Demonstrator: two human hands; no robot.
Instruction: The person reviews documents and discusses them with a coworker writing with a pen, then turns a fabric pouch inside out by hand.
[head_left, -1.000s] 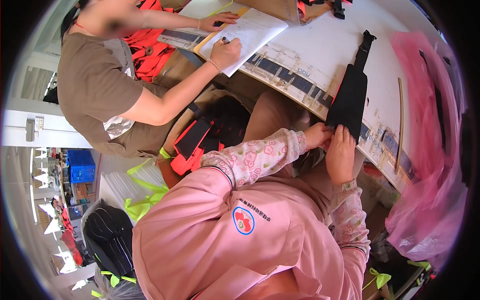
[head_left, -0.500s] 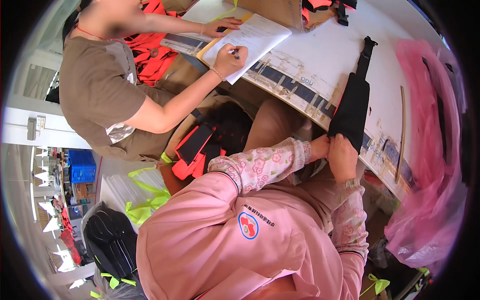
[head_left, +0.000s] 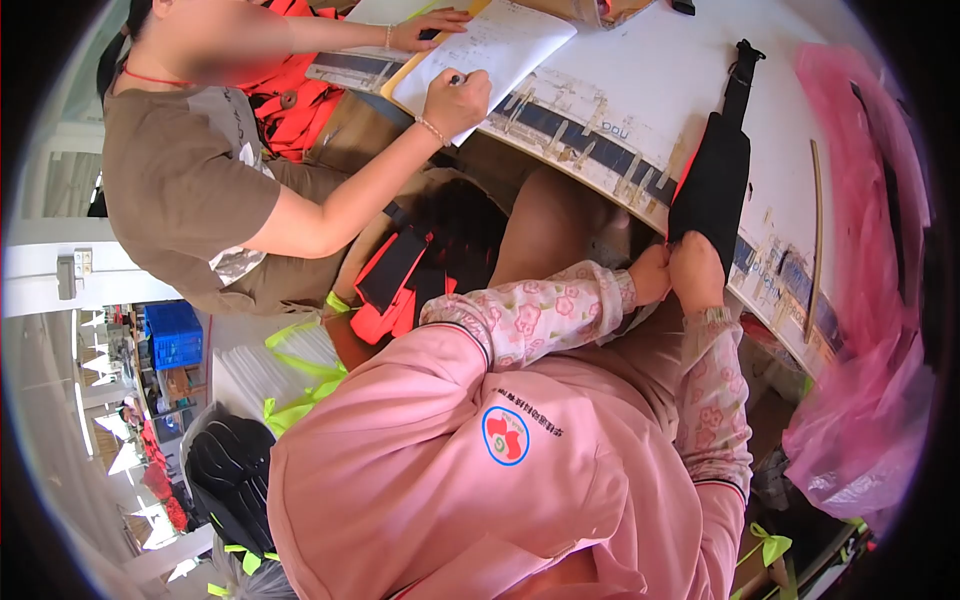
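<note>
A long black padded strap (head_left: 712, 180) with a narrow webbing end lies over the table edge, and a bit of red shows along its left side. My left hand (head_left: 650, 274) is closed at the strap's near end, its fingers pinched against the other hand. Beside it, my right hand (head_left: 696, 270) is closed on the same end of the strap, with its fingers curled over the fabric. The exact spot between the fingertips is hidden.
At the left a person (head_left: 190, 180) writes on paper (head_left: 500, 60) at the white table (head_left: 640, 90). Pink plastic (head_left: 860, 250) hangs at the right, near a thin stick (head_left: 813, 240). Red and black pieces (head_left: 390, 280) sit below the table.
My right hand's fingers, flatter on the strap a second ago, are now curled at its end. The strap and both hands appear slightly higher and further right in view.
</note>
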